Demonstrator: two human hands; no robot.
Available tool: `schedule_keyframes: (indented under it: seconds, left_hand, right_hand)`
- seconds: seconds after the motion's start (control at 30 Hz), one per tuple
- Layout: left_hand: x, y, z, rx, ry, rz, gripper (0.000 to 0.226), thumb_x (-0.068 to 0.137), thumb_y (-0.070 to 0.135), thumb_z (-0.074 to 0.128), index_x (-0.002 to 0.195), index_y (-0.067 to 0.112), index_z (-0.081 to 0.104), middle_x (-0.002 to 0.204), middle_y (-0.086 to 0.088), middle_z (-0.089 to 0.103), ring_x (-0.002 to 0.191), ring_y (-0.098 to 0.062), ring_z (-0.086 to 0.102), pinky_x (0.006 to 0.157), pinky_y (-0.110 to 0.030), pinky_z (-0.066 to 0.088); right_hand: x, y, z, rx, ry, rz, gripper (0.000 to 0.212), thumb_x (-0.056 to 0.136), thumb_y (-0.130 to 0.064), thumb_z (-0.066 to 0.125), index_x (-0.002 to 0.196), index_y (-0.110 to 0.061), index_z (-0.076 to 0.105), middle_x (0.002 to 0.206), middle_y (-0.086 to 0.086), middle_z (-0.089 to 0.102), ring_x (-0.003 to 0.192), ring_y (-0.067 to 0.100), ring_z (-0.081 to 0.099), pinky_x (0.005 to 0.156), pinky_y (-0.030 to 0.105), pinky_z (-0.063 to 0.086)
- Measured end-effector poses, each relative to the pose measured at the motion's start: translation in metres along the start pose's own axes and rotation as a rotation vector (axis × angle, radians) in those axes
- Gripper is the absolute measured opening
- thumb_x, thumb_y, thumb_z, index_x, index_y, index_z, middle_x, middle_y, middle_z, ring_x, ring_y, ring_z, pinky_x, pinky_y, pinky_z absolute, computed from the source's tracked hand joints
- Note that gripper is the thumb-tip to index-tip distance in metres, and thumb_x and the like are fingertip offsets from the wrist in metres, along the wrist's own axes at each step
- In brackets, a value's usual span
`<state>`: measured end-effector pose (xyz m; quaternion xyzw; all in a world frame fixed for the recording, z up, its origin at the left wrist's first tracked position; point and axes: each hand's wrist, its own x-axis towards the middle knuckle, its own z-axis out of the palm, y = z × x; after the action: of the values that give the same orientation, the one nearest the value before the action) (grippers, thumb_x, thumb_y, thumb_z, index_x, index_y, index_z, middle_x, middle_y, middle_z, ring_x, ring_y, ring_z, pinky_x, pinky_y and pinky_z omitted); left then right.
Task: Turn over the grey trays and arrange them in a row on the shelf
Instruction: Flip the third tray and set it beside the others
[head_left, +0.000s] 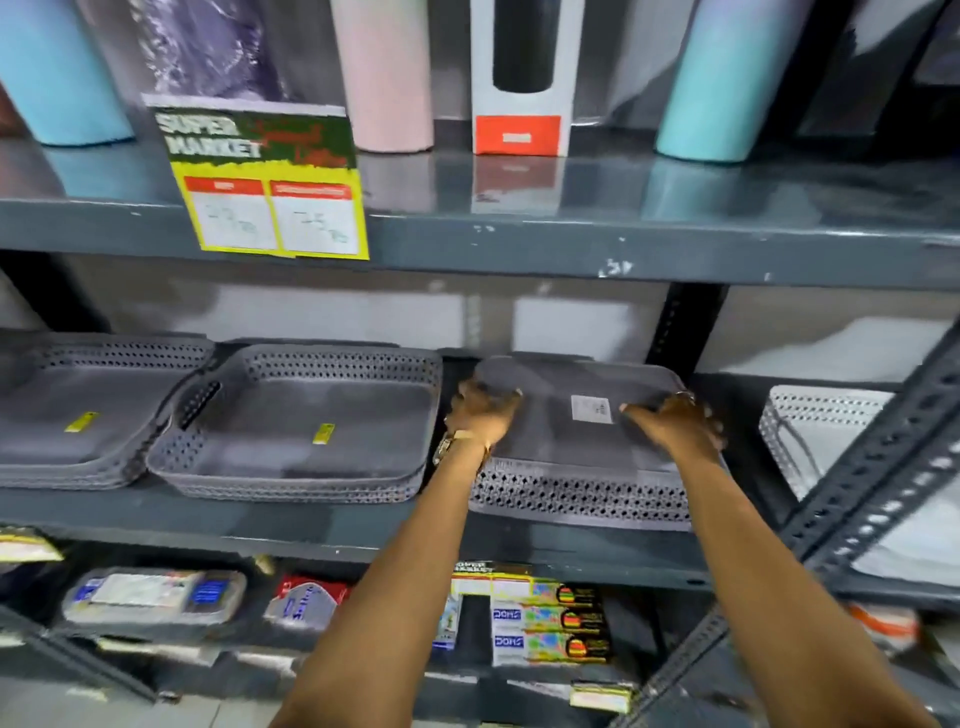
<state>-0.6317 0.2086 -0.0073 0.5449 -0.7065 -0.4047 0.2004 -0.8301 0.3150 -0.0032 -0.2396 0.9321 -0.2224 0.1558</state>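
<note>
On the middle shelf (322, 525) a grey perforated tray (576, 493) lies upside down, its flat bottom with a white label facing up. My left hand (480, 415) grips its left side and my right hand (675, 423) grips its right side. To the left stand two stacks of grey trays right side up: one in the middle (306, 426) and one at the far left (78, 415), each with a small yellow sticker inside.
A white perforated tray (810, 431) sits to the right behind a slanted metal upright (878, 467). The shelf above (571, 244) holds tumblers, a boxed bottle and a yellow price sign (265, 182). Packaged goods fill the shelf below.
</note>
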Motion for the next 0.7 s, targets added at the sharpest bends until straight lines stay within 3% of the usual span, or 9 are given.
schedule_keyframes:
  seconds: [0.13, 0.23, 0.3, 0.37, 0.47, 0.53, 0.6, 0.63, 0.7]
  left_hand:
    - [0.004, 0.012, 0.007, -0.155, 0.035, -0.200, 0.088, 0.088, 0.060, 0.045, 0.146, 0.000, 0.016, 0.154, -0.021, 0.028, 0.140, -0.041, 0.029, 0.115, -0.046, 0.025]
    - [-0.003, 0.022, 0.008, -0.284, 0.162, -0.106, 0.092, 0.083, 0.074, 0.033, 0.149, 0.010, 0.021, 0.155, -0.018, 0.027, 0.140, -0.040, 0.029, 0.115, -0.050, 0.023]
    - [-0.008, 0.036, 0.002, -0.524, 0.298, -0.020, 0.090, 0.079, 0.076, 0.033, 0.146, 0.015, 0.032, 0.153, -0.014, 0.033, 0.139, -0.035, 0.033, 0.113, -0.047, 0.025]
    - [-0.010, 0.049, -0.006, -0.798, 0.413, 0.017, 0.092, 0.074, 0.075, 0.034, 0.145, 0.018, 0.033, 0.155, -0.009, 0.030, 0.142, -0.028, 0.028, 0.115, -0.042, 0.020]
    - [-0.011, 0.057, -0.018, -0.997, 0.522, 0.033, 0.072, 0.090, 0.063, 0.035, 0.144, 0.017, 0.032, 0.153, -0.010, 0.030, 0.140, -0.025, 0.029, 0.113, -0.041, 0.022]
    - [-0.012, 0.056, -0.023, -1.031, 0.520, 0.015, 0.073, 0.089, 0.065, 0.033, 0.144, 0.017, 0.031, 0.152, -0.010, 0.031, 0.139, -0.027, 0.031, 0.112, -0.044, 0.023]
    - [-0.016, 0.052, -0.026, -0.991, 0.504, -0.021, 0.081, 0.085, 0.071, 0.032, 0.145, 0.017, 0.028, 0.154, -0.009, 0.029, 0.141, -0.029, 0.029, 0.112, -0.046, 0.022]
    - [-0.019, 0.048, -0.026, -0.960, 0.499, -0.048, 0.084, 0.085, 0.072, 0.031, 0.146, 0.016, 0.025, 0.155, -0.008, 0.028, 0.142, -0.029, 0.027, 0.113, -0.046, 0.021]
    - [-0.024, 0.037, -0.021, -0.911, 0.494, -0.079, 0.082, 0.088, 0.067, 0.035, 0.148, 0.013, 0.019, 0.156, -0.008, 0.028, 0.142, -0.029, 0.027, 0.112, -0.044, 0.022]
  right_hand:
    - [0.035, 0.018, 0.004, 0.240, -0.031, 0.062, 0.121, 0.040, -0.085, 0.052, 0.134, -0.010, 0.049, 0.138, 0.018, 0.052, 0.123, 0.040, 0.050, 0.103, 0.049, 0.041]
    - [0.010, 0.003, -0.019, 0.357, 0.009, 0.086, 0.107, 0.066, -0.079, 0.052, 0.143, -0.006, 0.035, 0.150, 0.021, 0.034, 0.136, 0.040, 0.032, 0.110, 0.048, 0.028]
    - [0.009, -0.004, -0.032, 0.469, 0.066, 0.087, 0.103, 0.074, -0.076, 0.048, 0.147, -0.006, 0.028, 0.154, 0.021, 0.024, 0.141, 0.039, 0.021, 0.111, 0.051, 0.021]
    - [0.010, -0.007, -0.045, 0.635, 0.139, 0.061, 0.095, 0.080, -0.073, 0.044, 0.146, -0.006, 0.031, 0.152, 0.023, 0.027, 0.140, 0.038, 0.024, 0.110, 0.049, 0.022]
    - [0.010, -0.011, -0.061, 0.856, 0.233, 0.026, 0.078, 0.089, -0.062, 0.040, 0.135, 0.001, 0.047, 0.140, 0.025, 0.046, 0.131, 0.038, 0.043, 0.105, 0.043, 0.034]
    - [0.009, -0.010, -0.062, 1.005, 0.205, 0.032, 0.092, 0.077, -0.079, 0.037, 0.128, -0.005, 0.057, 0.133, 0.018, 0.057, 0.123, 0.037, 0.053, 0.104, 0.045, 0.042]
    - [0.024, 0.002, -0.053, 1.098, 0.166, 0.050, 0.127, 0.041, -0.102, 0.027, 0.131, -0.017, 0.056, 0.138, 0.009, 0.057, 0.126, 0.032, 0.053, 0.107, 0.047, 0.041]
    - [0.027, 0.007, -0.050, 1.130, 0.131, 0.055, 0.135, 0.034, -0.104, 0.025, 0.136, -0.021, 0.051, 0.143, 0.006, 0.052, 0.130, 0.030, 0.050, 0.109, 0.048, 0.038]
    - [0.008, 0.009, -0.052, 1.166, 0.030, 0.128, 0.120, 0.053, -0.098, 0.028, 0.145, -0.023, 0.037, 0.152, 0.004, 0.041, 0.135, 0.031, 0.043, 0.110, 0.052, 0.036]
